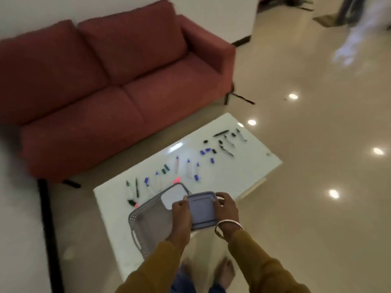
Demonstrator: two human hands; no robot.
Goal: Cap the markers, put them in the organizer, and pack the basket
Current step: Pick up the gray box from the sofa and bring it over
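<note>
Both hands hold a small lavender organizer box (pixel 202 211) above the near end of a white glossy table (pixel 243 178). My left hand (pixel 179 216) grips its left edge and my right hand (pixel 226 210) grips its right edge. A grey perforated basket (pixel 148 220) stands on the table just left of the box, tilted in the view. Several markers (pixel 191 169) and loose caps (pixel 212 160) in blue, green, pink and black lie scattered in a line across the table's far half.
A dark red two-seat sofa (pixel 105 81) stands beyond the table on the left. A black post (pixel 47 218) rises at the left. Shiny beige floor (pixel 317 208) surrounds the table. My bare feet (pixel 224 271) show below.
</note>
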